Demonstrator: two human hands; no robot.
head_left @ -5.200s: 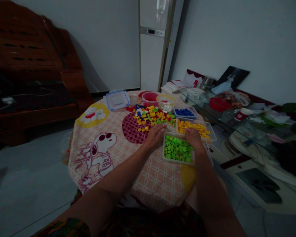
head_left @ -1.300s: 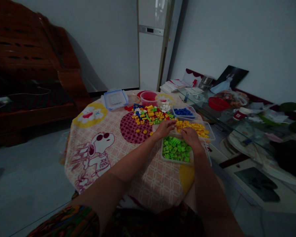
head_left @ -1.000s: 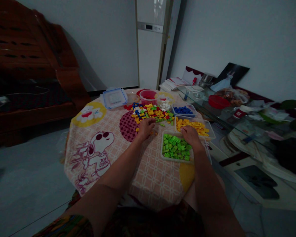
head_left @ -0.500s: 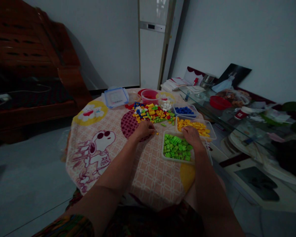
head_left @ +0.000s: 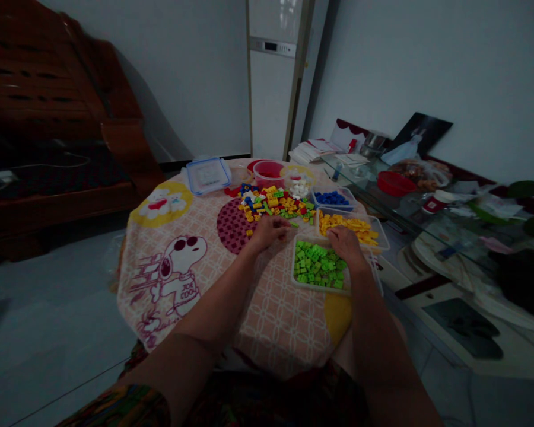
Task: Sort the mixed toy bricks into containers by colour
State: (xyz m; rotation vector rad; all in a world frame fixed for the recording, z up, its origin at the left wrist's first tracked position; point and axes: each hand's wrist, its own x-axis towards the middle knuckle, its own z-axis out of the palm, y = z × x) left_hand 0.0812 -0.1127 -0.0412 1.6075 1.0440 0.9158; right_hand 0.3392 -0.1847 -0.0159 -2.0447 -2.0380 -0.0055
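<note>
Left hand (head_left: 267, 230) curled, contents unclear, just before mixed brick pile (head_left: 273, 204); right hand (head_left: 345, 242) loosely flat over green-brick tray (head_left: 319, 268).

Readable text: none | cartoon dog cloth (head_left: 178, 267), lower left of frame: small lettering on shirt, too blurred to read | appliance display panel (head_left: 270, 46), top centre: illegible

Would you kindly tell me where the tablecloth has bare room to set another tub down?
Free: the near-left cloth around the cartoon dog print, and the strip before the green-brick tub. Crowded: the far side, with the mixed brick pile, lidded box and yellow-brick tub.
</note>
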